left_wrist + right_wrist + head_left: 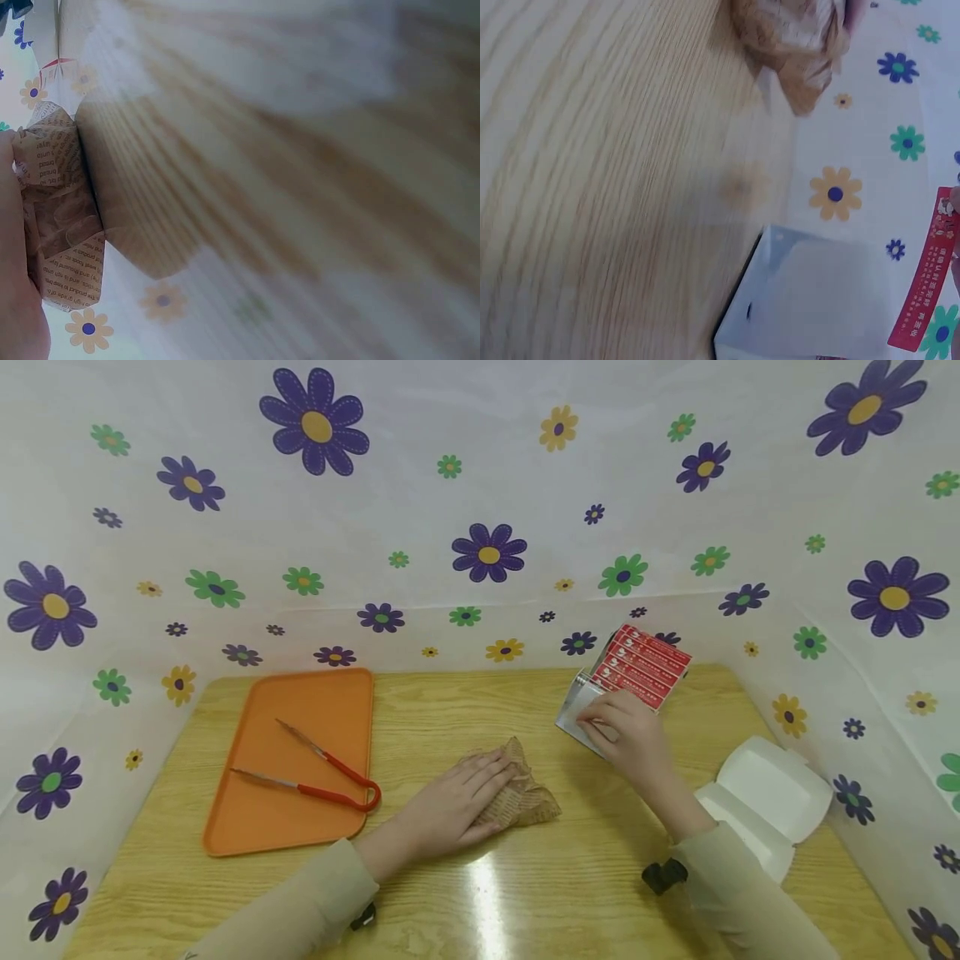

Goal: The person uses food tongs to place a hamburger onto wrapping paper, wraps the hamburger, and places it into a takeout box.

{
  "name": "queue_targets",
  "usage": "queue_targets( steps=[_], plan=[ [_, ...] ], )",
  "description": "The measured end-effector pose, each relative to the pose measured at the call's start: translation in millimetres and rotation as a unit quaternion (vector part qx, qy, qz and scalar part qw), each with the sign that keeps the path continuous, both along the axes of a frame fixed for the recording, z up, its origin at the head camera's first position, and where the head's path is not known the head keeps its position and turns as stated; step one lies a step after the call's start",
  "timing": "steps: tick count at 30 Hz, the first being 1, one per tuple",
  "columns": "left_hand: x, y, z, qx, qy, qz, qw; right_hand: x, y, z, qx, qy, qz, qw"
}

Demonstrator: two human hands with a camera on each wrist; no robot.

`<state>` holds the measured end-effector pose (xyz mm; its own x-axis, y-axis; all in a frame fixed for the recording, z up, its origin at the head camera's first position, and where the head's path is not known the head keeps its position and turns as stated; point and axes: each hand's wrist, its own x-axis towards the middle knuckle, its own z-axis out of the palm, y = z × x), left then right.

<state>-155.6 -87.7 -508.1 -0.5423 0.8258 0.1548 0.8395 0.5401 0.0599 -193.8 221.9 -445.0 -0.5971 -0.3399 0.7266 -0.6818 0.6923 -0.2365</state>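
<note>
My left hand (453, 803) rests with fingers extended on top of a crumpled bundle of brown printed paper (525, 802); what the paper may contain is hidden. In the left wrist view the bundle (64, 210) shows lines of dark print. At the right, my right hand (628, 735) is at the front of a silver label dispenser (573, 710) with rows of red labels (648, 662) on its back. The right wrist view shows a red label strip (928, 277) with white writing, pinched at its upper end by the fingertips (956, 201).
On the left an orange tray (277, 827) carries tongs (337, 797) with red handles, the loop reaching over the tray's right edge. An opened white foam box (780, 785) lies at the right, partly behind the right forearm. A flower-printed sheet (405, 510) encloses the wooden table (420, 718).
</note>
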Motion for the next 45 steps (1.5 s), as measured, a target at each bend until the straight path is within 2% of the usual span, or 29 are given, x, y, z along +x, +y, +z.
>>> queue_targets(
  steps=[4, 6, 8, 10, 11, 13, 15, 18, 21, 23, 27, 29, 31, 35, 39, 42, 45],
  plan=[
    [-0.4, -1, -1.1, -0.002, 0.002, 0.005, 1.0000, 6.0, -11, 2.5, -0.021, -0.030, 0.015, 0.999],
    [-0.4, -1, -0.8, -0.004, 0.006, 0.005, 1.0000, 6.9, -16, 2.0, -0.056, -0.057, 0.034, 0.996],
    [-0.4, -1, -0.7, -0.004, 0.010, 0.003, 0.9999, 7.7, -20, 1.1, -0.093, -0.097, 0.053, 0.990],
    [-0.4, -1, -0.5, -0.006, 0.017, 0.000, 0.9998, 8.9, -24, 0.7, -0.138, -0.154, 0.069, 0.976],
    [-0.5, -1, -0.6, -0.007, 0.022, -0.001, 0.9997, 9.6, -26, 1.1, -0.163, -0.187, 0.074, 0.966],
    [-0.8, 0, -1.1, -0.008, 0.031, -0.001, 0.9995, 11.2, -31, 2.4, -0.208, -0.264, 0.076, 0.939],
    [-0.9, -1, -1.4, -0.007, 0.042, -0.003, 0.9991, 12.1, -36, 3.5, -0.249, -0.342, 0.068, 0.904],
    [-0.8, -1, -1.1, -0.005, 0.048, -0.004, 0.9989, 12.1, -43, 3.6, -0.292, -0.426, 0.062, 0.854],
    [-1.1, -1, -0.8, -0.001, 0.042, -0.007, 0.9991, 9.9, -48, -0.6, -0.323, -0.471, 0.072, 0.818],
    [-1.7, 0, -0.9, 0.005, 0.039, -0.010, 0.9992, 8.3, -51, -4.0, -0.347, -0.491, 0.091, 0.794],
    [-2.6, 1, -0.5, 0.019, 0.039, -0.015, 0.9989, 6.7, -53, -7.8, -0.401, -0.522, 0.141, 0.739],
    [-2.5, 1, 0.4, 0.024, 0.038, -0.016, 0.9988, 7.0, -54, -7.3, -0.418, -0.533, 0.156, 0.719],
    [-2.2, 0, 1.8, 0.025, 0.036, -0.016, 0.9989, 7.3, -54, -6.5, -0.424, -0.540, 0.162, 0.709],
    [-1.9, 0, 3.7, 0.014, 0.029, -0.011, 0.9994, 8.4, -57, -6.6, -0.415, -0.551, 0.155, 0.707],
    [-2.0, 0, 4.2, 0.000, 0.028, -0.007, 0.9996, 9.1, -59, -13.8, -0.407, -0.570, 0.132, 0.701],
    [-1.2, 0, 5.3, 0.001, 0.023, -0.006, 0.9997, 8.4, -61, -21.3, -0.392, -0.575, 0.111, 0.709],
    [-0.2, -1, 6.1, 0.004, 0.019, -0.005, 0.9998, 7.4, -63, -26.7, -0.372, -0.570, 0.098, 0.726]
  ],
)
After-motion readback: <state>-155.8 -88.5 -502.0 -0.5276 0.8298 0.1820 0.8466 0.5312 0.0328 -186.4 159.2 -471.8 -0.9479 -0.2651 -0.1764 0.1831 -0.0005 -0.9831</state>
